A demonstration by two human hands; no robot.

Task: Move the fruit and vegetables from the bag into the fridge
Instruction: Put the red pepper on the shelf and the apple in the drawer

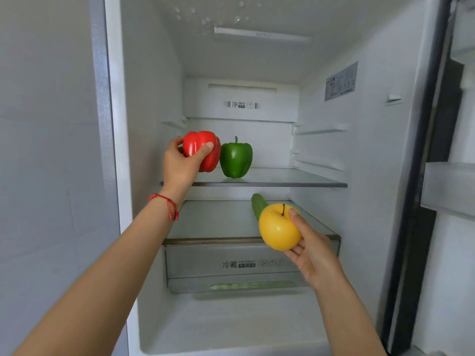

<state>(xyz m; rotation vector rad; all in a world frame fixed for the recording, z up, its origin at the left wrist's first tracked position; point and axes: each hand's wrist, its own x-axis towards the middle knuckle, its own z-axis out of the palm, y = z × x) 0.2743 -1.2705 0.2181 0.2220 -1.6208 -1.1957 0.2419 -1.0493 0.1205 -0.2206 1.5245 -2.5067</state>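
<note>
Red pepper [203,150] being gripped by left hand [181,165] at upper glass shelf [282,179], touching green pepper [236,158] standing there. Right hand [312,249] holding yellow apple [279,227] before lower shelf [218,222], cucumber [257,205] lying behind it.

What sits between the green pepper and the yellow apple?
In the head view: the upper shelf's front edge and a cucumber behind the yellow apple, below the green pepper.

A single wide-angle head view looks straight ahead at 12 o'clock and slightly downward into the open fridge [372,155] from close range; both forearms stretch in from 7 and 5 o'clock, its door [452,188] edges the frame at 3 o'clock
</note>
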